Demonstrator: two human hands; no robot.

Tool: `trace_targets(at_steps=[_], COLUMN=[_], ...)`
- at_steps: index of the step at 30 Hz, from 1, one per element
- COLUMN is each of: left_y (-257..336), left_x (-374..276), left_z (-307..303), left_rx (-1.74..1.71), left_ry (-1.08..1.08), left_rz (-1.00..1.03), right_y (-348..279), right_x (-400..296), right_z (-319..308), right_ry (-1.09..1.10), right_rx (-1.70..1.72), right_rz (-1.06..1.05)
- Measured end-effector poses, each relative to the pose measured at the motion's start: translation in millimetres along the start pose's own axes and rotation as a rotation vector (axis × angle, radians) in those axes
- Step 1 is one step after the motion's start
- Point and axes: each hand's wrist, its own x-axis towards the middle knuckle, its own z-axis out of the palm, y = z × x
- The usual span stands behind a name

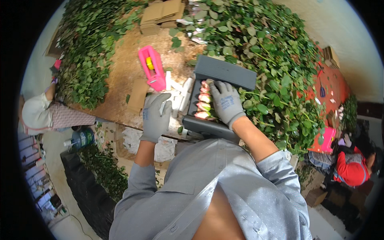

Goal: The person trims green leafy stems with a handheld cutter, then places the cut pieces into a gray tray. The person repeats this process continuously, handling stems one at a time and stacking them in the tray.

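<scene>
My left hand (155, 118), in a grey work glove, is just over the table's front edge with thumb and fingers apart. It is beside a group of white strips or sleeves (179, 97), whose material I cannot make out. My right hand (227, 103), also gloved, lies over a row of pink and pale green rose heads (204, 100), fingertips at the row's far end. Whether it grips any stems is hidden. The roses lie in a dark grey trough-like holder (225, 71) with raised ribbed sides. Their leafy stems extend to the right.
A pink tape dispenser (152, 68) and a cardboard piece (138, 95) lie on the wooden table (123, 64). Stacked cardboard (160, 15) stands at the back. Leafy rose stems (270, 51) fill the right, more foliage (84, 51) the left. Other people (351, 166) are at both sides.
</scene>
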Motion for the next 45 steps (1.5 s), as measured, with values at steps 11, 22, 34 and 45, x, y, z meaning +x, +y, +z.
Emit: trace_targets(at_steps=[11,22,34,45], left_y=[-30.3,51.2,69.0,48.5], left_x=[-68.6,-63.1,5.2,32.6], left_z=[16.0,-19.7,7.4,67.2], left_rx=[-0.259,-0.556,-0.698,0.161], left_ry=[-0.229,-0.371,-0.223,-0.725], left_rz=[-0.03,-0.416,0.266,0.461], right_y=[-11.3,-44.6,-20.2,-6.6], right_x=[1.5,-34.2,8.1,28.4], right_z=[-17.7,-130.4,-135.3,-66.9], right_ry=[0.031,-0.014,0.015,0.299], right_rx=[-0.045,0.436,-0.323,-0.362], right_rz=[-0.005,-0.023,-0.04,0.056])
